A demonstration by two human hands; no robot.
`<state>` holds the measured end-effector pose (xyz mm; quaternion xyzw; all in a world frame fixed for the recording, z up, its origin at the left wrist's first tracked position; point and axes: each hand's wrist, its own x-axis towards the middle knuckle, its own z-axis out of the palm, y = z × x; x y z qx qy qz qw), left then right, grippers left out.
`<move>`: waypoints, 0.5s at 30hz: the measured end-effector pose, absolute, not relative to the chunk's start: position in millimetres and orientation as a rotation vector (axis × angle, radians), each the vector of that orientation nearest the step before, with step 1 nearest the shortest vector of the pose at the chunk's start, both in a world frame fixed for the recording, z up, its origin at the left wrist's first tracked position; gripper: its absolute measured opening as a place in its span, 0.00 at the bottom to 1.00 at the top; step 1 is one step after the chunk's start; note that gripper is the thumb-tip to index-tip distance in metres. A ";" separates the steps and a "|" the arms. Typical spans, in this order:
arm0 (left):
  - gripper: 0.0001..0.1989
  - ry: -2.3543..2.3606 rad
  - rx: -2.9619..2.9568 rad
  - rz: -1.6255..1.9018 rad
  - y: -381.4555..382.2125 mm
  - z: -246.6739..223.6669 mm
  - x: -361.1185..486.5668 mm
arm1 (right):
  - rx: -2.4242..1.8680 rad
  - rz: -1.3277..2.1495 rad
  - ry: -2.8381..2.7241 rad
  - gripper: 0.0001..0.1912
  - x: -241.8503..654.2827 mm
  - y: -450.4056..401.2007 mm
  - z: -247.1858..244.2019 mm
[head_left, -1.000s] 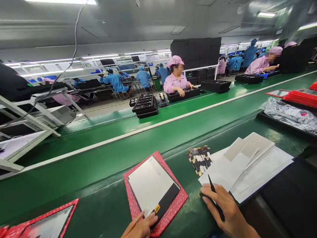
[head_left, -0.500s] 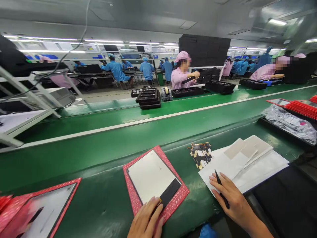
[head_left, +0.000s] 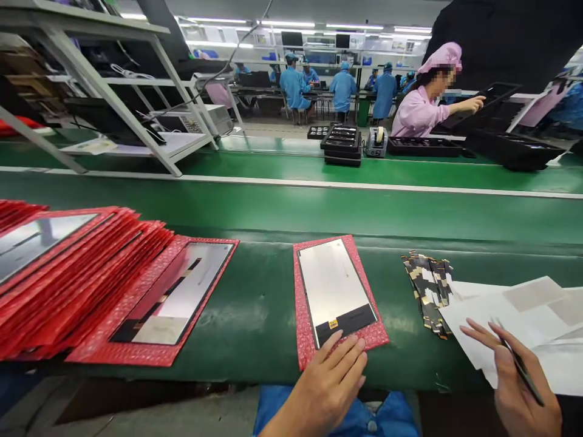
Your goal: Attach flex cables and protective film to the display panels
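Our left hand (head_left: 330, 385), fingers outstretched, lies at six o'clock on the screen panel (head_left: 334, 276) — our right hand (head_left: 519, 397), at four o'clock, holds dark tweezers (head_left: 529, 381).

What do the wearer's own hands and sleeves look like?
The left hand and right hand are both ungloved, with no ring, watch or wristband visible. No sleeve shows on the visible part of either arm. At the bottom edge, a blue cloth garment shows a pale round fastener.
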<state>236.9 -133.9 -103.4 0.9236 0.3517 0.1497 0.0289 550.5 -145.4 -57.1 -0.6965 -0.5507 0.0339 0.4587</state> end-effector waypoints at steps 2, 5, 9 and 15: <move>0.23 1.068 2.849 0.453 -139.5 -104.9 226.1 | -1.589 0.299 -1.312 0.22 540.0 -138.3 -56.2; 0.24 1.053 2.835 0.438 -146.8 -108.4 211.2 | -1.416 0.561 -1.364 0.25 535.4 -122.1 -64.4; 0.27 1.088 2.831 0.544 -148.8 -108.0 197.5 | -1.459 0.652 -1.406 0.23 536.8 -102.3 -71.3; 0.25 1.442 2.637 0.955 -128.2 -93.2 175.2 | -1.437 0.530 -1.299 0.20 555.2 -79.6 -60.8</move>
